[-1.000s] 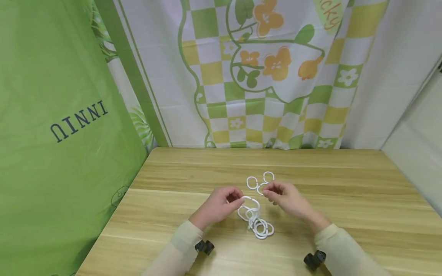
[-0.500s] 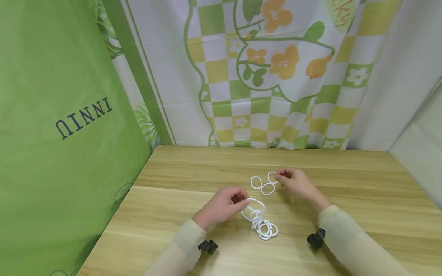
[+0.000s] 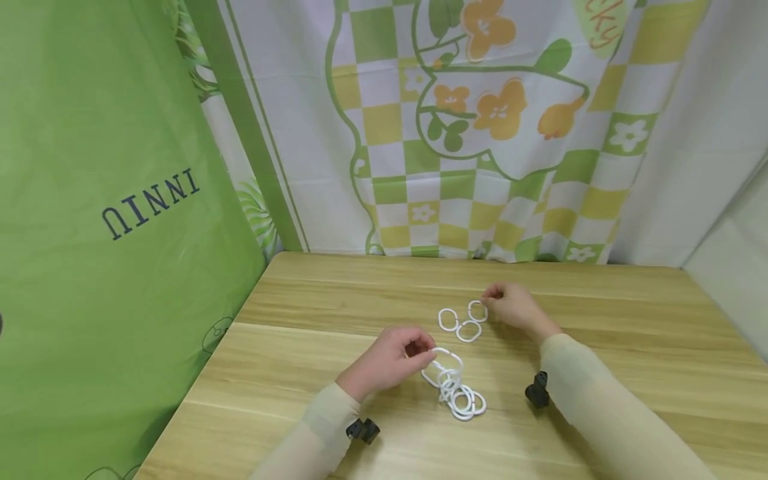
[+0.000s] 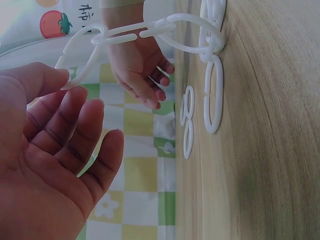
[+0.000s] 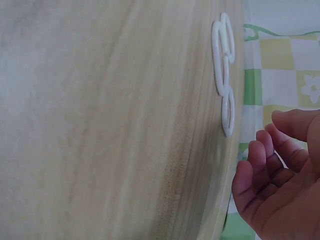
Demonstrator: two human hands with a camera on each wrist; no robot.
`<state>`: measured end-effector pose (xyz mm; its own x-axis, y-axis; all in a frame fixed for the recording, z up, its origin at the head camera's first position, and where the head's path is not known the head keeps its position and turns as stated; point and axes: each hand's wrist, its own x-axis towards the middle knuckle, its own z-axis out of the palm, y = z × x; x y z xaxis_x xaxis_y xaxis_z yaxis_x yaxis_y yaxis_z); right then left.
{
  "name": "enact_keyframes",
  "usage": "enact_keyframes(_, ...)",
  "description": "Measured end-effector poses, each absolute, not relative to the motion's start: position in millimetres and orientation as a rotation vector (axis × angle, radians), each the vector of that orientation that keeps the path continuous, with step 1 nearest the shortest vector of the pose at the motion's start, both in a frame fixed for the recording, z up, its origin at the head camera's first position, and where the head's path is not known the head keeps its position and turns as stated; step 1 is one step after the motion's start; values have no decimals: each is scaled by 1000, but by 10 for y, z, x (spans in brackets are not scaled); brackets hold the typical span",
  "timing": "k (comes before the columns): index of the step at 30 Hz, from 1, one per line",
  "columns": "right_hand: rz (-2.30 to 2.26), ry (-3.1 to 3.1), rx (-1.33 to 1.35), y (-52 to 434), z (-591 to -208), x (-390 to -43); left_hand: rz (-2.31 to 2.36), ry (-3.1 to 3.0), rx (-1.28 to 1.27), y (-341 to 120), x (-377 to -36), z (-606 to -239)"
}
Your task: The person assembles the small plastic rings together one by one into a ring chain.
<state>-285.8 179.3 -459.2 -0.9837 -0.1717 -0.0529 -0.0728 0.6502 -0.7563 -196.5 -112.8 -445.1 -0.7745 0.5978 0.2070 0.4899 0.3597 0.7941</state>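
Note:
My left hand (image 3: 393, 360) pinches a white plastic chain link (image 3: 461, 363) between thumb and fingertips. From it, more joined links (image 4: 122, 31) run down to a tangled pile of white links (image 3: 450, 383) on the wooden table. Beyond the pile lie three loose links: a left one (image 3: 440, 320), a middle one (image 3: 469, 342) and a right one (image 3: 470, 310). Just right of that last link is my right hand (image 3: 513, 307). In the right wrist view, its fingers (image 5: 257, 157) are loosely bent with nothing between them, apart from the links.
The wooden table (image 3: 336, 293) meets a checked, flowered curtain (image 3: 420, 160) at its far edge. Green cloth (image 3: 150, 287) hangs along the left side, and a pale wall or cloth (image 3: 738, 253) borders the right. Small black cameras (image 3: 537, 391) sit at both wrists.
My right hand has moved from the middle loose link to beside the right one, up and rightward. The left hand keeps its pinch on the chain. The head view has shifted slightly.

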Motion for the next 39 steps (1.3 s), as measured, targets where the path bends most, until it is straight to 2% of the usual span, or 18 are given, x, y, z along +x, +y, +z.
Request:
enact_keyframes(10,-969,2860,-264,1840,-4749,-2956,1376,2474,1025,-1080,-1954,-4493)
enact_keyframes(26,-798,2873,-273,1791,-4776,-2940,1349,2486,1019,-1020,-1949,-4498)
enact_keyframes(39,-1006,2822,-347,1744,-4746,-2762,1342,2504,983,-1077,-1981,-4500)
